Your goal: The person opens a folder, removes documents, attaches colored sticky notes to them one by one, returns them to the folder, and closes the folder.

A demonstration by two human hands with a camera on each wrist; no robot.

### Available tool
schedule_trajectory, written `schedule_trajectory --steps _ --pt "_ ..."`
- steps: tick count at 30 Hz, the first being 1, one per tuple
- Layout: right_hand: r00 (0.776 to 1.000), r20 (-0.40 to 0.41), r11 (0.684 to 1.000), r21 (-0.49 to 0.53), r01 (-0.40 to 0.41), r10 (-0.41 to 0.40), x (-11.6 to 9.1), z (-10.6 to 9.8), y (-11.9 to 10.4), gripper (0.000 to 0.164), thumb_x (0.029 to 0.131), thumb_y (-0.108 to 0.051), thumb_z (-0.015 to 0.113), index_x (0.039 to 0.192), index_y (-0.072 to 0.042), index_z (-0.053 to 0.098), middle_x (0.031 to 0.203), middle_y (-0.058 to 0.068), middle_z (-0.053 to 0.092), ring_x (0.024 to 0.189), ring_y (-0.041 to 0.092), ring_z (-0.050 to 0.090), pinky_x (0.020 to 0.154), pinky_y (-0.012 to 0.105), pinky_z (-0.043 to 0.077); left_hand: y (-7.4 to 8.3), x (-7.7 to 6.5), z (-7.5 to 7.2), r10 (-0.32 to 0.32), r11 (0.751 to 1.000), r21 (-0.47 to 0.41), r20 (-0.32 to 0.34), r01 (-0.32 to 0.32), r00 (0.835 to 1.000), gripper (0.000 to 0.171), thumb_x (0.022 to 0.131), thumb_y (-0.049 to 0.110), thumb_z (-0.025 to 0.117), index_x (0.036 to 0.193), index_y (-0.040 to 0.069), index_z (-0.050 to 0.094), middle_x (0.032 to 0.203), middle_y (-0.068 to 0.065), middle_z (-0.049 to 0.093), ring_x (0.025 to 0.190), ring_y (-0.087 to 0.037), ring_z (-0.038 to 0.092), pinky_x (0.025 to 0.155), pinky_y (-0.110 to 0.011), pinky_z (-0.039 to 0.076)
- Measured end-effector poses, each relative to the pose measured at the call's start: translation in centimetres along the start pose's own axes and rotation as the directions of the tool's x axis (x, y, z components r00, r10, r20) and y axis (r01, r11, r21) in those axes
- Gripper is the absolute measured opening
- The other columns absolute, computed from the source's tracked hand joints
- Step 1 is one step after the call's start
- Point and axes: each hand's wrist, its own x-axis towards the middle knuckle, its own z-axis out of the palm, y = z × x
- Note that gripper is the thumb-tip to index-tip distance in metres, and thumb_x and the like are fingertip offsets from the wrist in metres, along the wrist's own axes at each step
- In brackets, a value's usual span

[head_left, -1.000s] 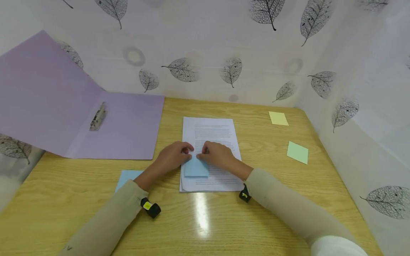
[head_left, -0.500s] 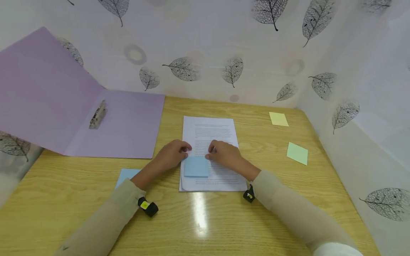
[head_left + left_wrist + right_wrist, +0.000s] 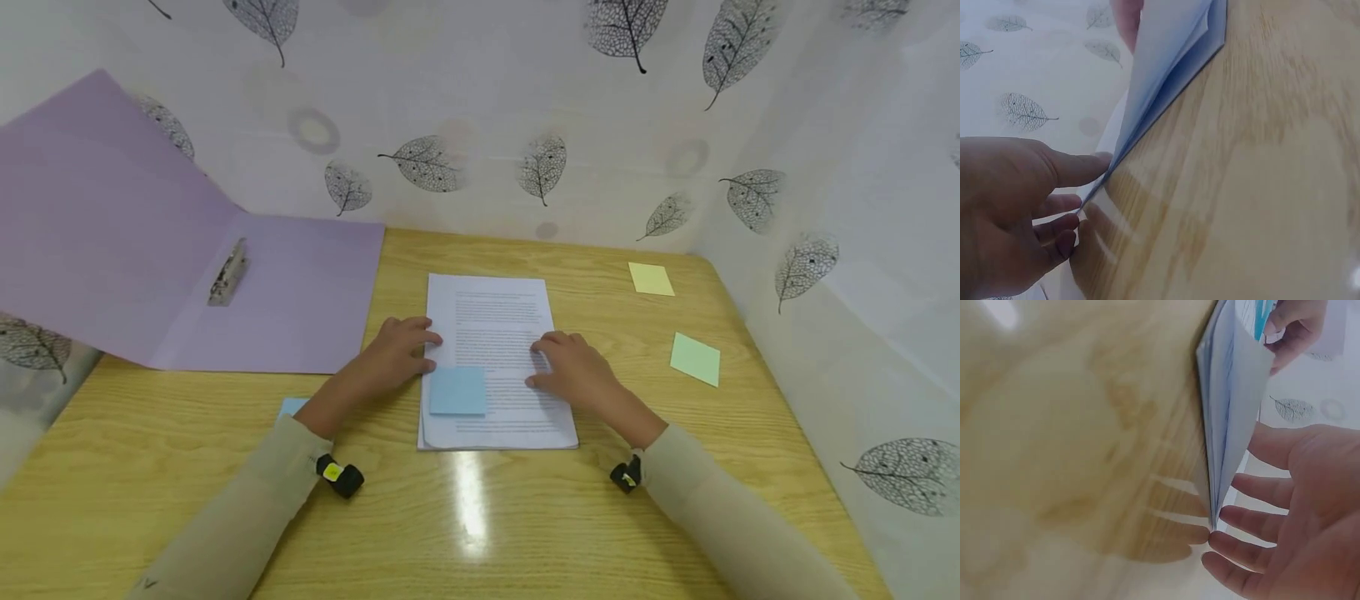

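Left hand (image 3: 388, 357): gripping nothing, touching papers (image 3: 498, 333), frame centre.
Right hand (image 3: 577, 368): likewise, apparently steadying edges.
Blue note (image 3: 457, 391): lying atop.

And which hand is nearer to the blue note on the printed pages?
Left. The left hand is beside the upper left corner of the blue note; the right hand is at the right edge of the pages, with paper between it and the note.
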Motion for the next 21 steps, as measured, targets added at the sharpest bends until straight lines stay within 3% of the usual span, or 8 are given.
schedule_trajectory --steps 5,12,16,21 --pt "0.999 -0.033 0.993 0.121 0.015 -0.011 -1.1 -0.4 2.0 0.054 0.093 -0.033 0.072 0.137 -0.003 0.060 0.147 0.019 0.052 0.136 0.044 0.045 0.110 0.060 0.039 -0.4 0.1 -0.1 0.016 1.000 -0.020 0.008 -0.016 1.000 0.041 0.095 0.021 0.071 0.134 0.008 0.064 0.156 -0.019 0.041 0.139 -0.045 0.035 0.111 -0.056 0.034" --pt "0.991 -0.105 0.948 0.315 -0.045 0.082 -2.8 -3.0 9.1 0.057 0.101 -0.034 0.063 0.145 0.000 0.049 0.155 0.025 0.039 0.145 0.050 0.028 0.115 0.067 0.026 -0.5 0.0 0.0 0.005 0.999 -0.048 0.007 -0.005 1.000 0.041 0.096 0.022 0.071 0.134 0.009 0.064 0.157 -0.018 0.040 0.139 -0.043 0.033 0.111 -0.055 0.034" --pt "0.987 -0.086 0.932 0.350 -0.097 0.135 -4.4 -4.3 13.9 0.064 0.102 -0.037 0.060 0.151 0.001 0.040 0.159 0.029 0.030 0.144 0.054 0.026 0.111 0.070 0.029 -0.5 0.0 0.0 0.000 0.998 -0.056 0.003 0.001 1.000 0.041 0.096 0.022 0.070 0.134 0.009 0.064 0.158 -0.017 0.040 0.138 -0.043 0.033 0.111 -0.055 0.034" --pt "0.974 0.005 0.915 0.342 -0.214 0.226 -5.9 -4.8 19.0 0.073 0.104 -0.045 0.054 0.157 -0.002 0.028 0.160 0.033 0.022 0.136 0.063 0.028 0.103 0.074 0.034 -0.5 0.0 0.2 -0.003 0.999 -0.051 0.001 0.003 1.000 0.041 0.096 0.022 0.070 0.135 0.010 0.064 0.158 -0.017 0.040 0.139 -0.043 0.032 0.110 -0.055 0.034"
